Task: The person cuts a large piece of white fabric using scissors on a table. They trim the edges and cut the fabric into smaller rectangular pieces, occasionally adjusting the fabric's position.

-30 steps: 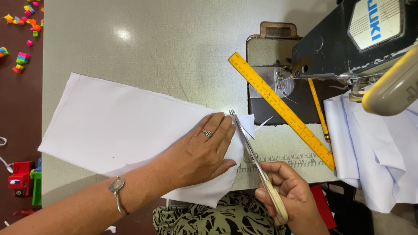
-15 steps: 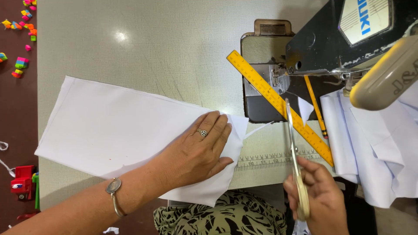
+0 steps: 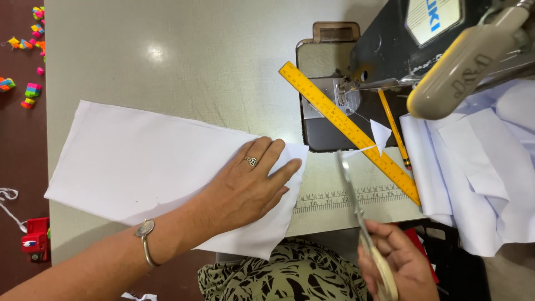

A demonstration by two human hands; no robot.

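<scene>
My left hand (image 3: pixel 245 187), with a ring and a bracelet, lies flat on the right end of a white fabric piece (image 3: pixel 145 161) spread on the grey table (image 3: pixel 184 67). My right hand (image 3: pixel 398 265) grips the handle of long scissors (image 3: pixel 351 195) at the table's front edge; the blades point away from me, to the right of the fabric and apart from it. A small white fabric scrap (image 3: pixel 380 134) lies on the yellow ruler (image 3: pixel 348 128), beside a thin white sliver.
A black sewing machine (image 3: pixel 423 44) stands at the back right with a pencil (image 3: pixel 394 131) beside the ruler. A pile of white fabric (image 3: pixel 479 173) lies at the right. Small colourful toys (image 3: pixel 28 95) sit on the floor at the left.
My right hand has drawn the scissors away from the fabric's right edge, out to the right and then back a little. A cut-off scrap now lies on the ruler. My left hand stays put.
</scene>
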